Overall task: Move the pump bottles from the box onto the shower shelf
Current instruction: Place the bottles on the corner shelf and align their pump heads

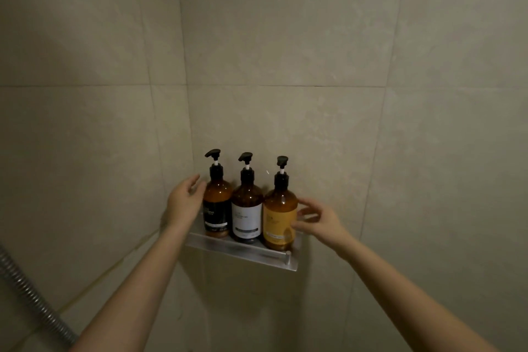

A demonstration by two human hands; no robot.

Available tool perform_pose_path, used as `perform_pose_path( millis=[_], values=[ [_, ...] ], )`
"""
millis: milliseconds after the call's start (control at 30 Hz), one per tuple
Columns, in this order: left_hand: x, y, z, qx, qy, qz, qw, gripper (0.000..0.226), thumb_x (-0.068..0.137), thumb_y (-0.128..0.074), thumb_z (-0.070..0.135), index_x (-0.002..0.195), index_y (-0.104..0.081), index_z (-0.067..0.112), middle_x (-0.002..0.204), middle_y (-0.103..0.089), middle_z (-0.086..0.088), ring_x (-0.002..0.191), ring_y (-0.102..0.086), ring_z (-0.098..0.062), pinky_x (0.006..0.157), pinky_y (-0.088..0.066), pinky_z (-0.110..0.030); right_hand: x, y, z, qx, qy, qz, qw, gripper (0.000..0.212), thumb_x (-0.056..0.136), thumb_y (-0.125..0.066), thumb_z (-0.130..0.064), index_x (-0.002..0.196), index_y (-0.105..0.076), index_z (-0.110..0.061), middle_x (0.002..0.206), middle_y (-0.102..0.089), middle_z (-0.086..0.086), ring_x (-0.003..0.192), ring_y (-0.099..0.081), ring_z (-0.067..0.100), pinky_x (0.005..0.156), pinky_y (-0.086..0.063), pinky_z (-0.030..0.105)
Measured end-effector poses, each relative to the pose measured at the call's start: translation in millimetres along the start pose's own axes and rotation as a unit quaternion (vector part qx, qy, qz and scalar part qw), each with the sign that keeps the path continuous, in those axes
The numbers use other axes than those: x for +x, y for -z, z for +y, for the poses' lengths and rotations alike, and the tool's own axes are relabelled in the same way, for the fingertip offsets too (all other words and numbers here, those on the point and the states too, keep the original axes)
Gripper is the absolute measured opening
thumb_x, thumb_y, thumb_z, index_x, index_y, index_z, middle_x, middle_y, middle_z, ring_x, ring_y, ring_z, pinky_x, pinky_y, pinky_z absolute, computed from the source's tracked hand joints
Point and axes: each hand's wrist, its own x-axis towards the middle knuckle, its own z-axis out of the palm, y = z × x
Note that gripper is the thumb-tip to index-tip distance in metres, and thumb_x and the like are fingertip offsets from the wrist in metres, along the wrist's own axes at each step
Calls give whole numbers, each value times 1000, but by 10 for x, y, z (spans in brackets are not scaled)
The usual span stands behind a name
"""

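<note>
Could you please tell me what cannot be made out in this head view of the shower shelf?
- Label text on the three pump bottles: too small and blurred.
- Whether the left hand or right hand touches a bottle: unclear.
- The box: out of frame.
- Shower hose: cut by the left edge.
- Shelf floor: hidden by its front rail.

1. Three amber pump bottles stand in a row along the shower shelf (225, 247): black-label bottle (217, 208), white-label bottle (247, 213), yellow-label bottle (280, 217).
2. One metal shelf.
3. Two bare hands: left hand (183, 203), right hand (320, 221).
4. One shower hose (31, 297).
</note>
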Motion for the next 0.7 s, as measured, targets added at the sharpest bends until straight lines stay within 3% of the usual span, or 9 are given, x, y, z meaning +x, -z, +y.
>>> perform_pose_path(
  millis=[133,233,533,700],
  values=[
    [48,-37,0,-51,16,-83,995,51,87,-62,24,134,-48,10,136,-53,-11,124,-49,-26,99,-40,-36,19,-212,70,-2,20,45,999,70,72,-78,-16,134,-45,-22,106,-55,-4,94,-57,12,67,-48,14],
    [39,-25,19,-66,24,-89,994,51,86,-62,21,134,-48,9,137,-51,-12,125,-48,-27,101,-39,-38,51,-267,108,-5,22,77,997,63,76,-74,-14,132,-47,-24,101,-53,-10,94,-58,11,67,-48,15],
    [-17,-25,39,-104,37,-84,990,51,86,-62,17,134,-47,8,136,-52,-13,125,-48,-27,103,-40,-39,122,-251,186,-8,24,86,996,62,74,-76,-12,130,-52,-20,110,-62,-1,97,-60,14,82,-55,32],
    [-16,-31,23,-100,38,-82,991,51,86,-62,18,134,-47,9,135,-53,-14,124,-49,-27,101,-41,-39,93,-296,209,2,22,90,996,61,77,-73,-17,132,-49,-28,107,-59,-7,96,-59,10,73,-51,21]
  ],
)
